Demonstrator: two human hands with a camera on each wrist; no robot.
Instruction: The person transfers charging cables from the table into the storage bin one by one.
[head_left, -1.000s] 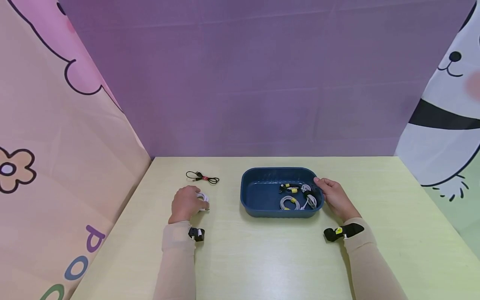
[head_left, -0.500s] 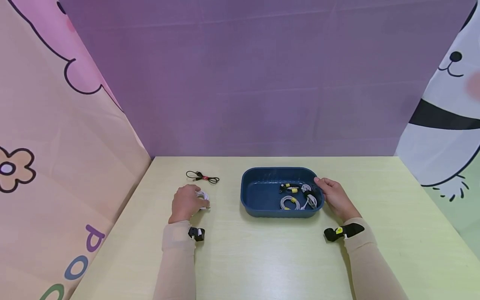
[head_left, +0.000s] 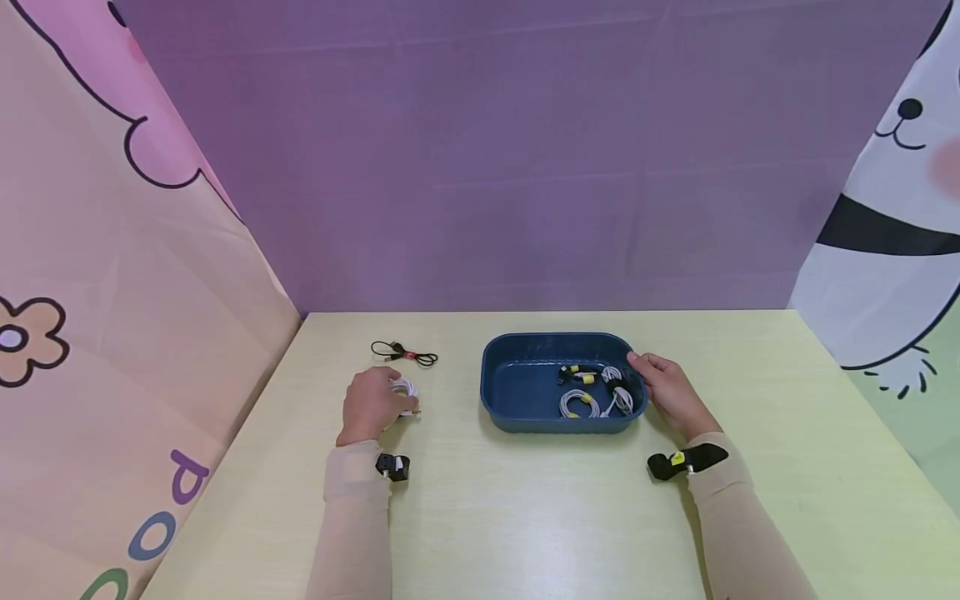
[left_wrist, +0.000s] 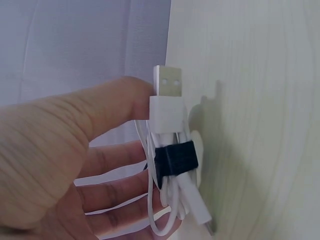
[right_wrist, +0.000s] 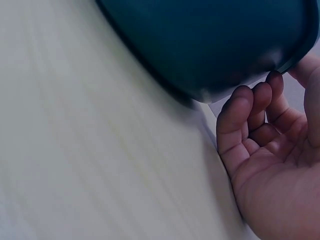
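My left hand holds a coiled white USB cable between thumb and fingers, close over the table. A black strap binds the coil, and its metal USB plug points up in the left wrist view. On the right, my right hand pinches the right end of a blue plastic bin, thumb at the rim and fingers curled against the outside wall. Inside the bin lie a black cable with yellow ties, a white coil with yellow ties and a white cable with a black strap.
Beyond the left hand, a black USB cable with a red tie lies on the pale table. A purple cloth hangs behind the table's back edge, with printed cloths at both sides.
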